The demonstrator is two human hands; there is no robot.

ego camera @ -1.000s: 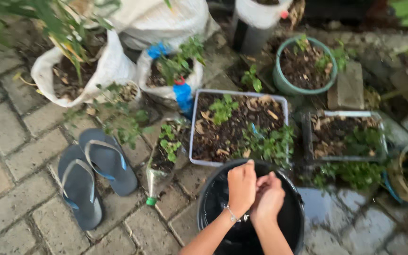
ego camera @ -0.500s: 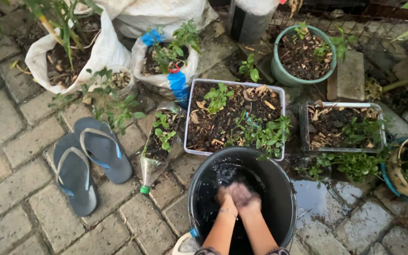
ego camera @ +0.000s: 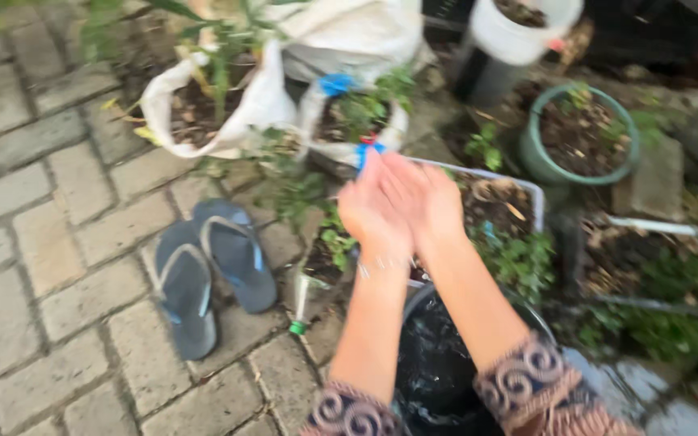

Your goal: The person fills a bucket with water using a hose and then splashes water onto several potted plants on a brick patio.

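Note:
My left hand (ego camera: 373, 214) and my right hand (ego camera: 428, 200) are raised side by side above a black bucket (ego camera: 434, 363) of dark water, palms close together and fingers stretched out. Both are blurred by motion, and I see nothing held in them. A thin bracelet (ego camera: 375, 265) sits on my left wrist. Patterned sleeves cover my forearms near the bottom edge. Behind my hands is a square white planter (ego camera: 529, 191) with soil, dry leaves and small green plants.
A pair of grey-blue flip-flops (ego camera: 212, 274) lies on the brick paving to the left. A cut plastic bottle planter (ego camera: 315, 270), white soil sacks (ego camera: 260, 97), a green round pot (ego camera: 539, 161), a clear tray planter (ego camera: 656, 230) and a white bucket (ego camera: 519, 32) crowd the back and right.
My hands have come up out of the water in the bucket and now hover above it, in front of the square planter. The view has swung to the right and blurred.

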